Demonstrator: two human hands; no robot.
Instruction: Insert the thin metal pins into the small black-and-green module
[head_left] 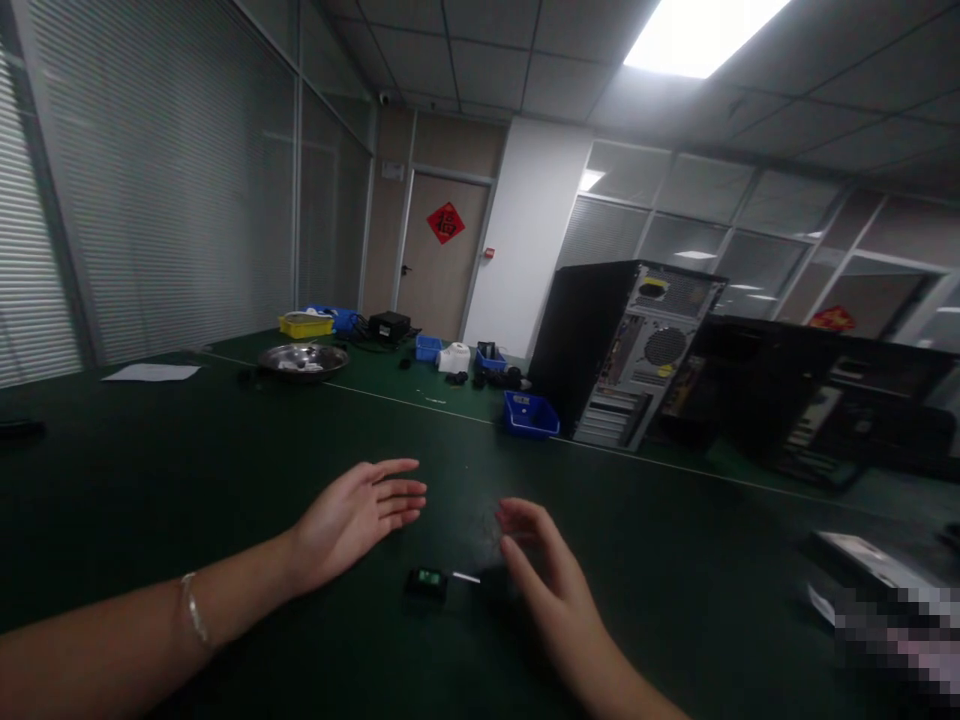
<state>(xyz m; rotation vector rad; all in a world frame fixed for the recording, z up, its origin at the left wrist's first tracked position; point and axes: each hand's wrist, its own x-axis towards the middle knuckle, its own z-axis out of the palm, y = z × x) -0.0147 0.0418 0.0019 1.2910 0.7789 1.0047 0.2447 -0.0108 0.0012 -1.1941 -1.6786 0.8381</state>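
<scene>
On the bench (187,480), the left hand (349,515) is open, empty; the right hand (551,565) half-curled, holding nothing visible. The block (427,582) lies between them, nearer the left. Right of it, the shaft (466,577) points left-right, nearest the right hand.

A yellow tray (306,326) sits behind a metal bowl (303,362); a blue bin (530,415) stands beside a computer tower (622,350).

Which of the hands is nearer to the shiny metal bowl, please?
Left. The left hand is on the near side of the metal bowl, slightly rightward; the right hand is farther right.
</scene>
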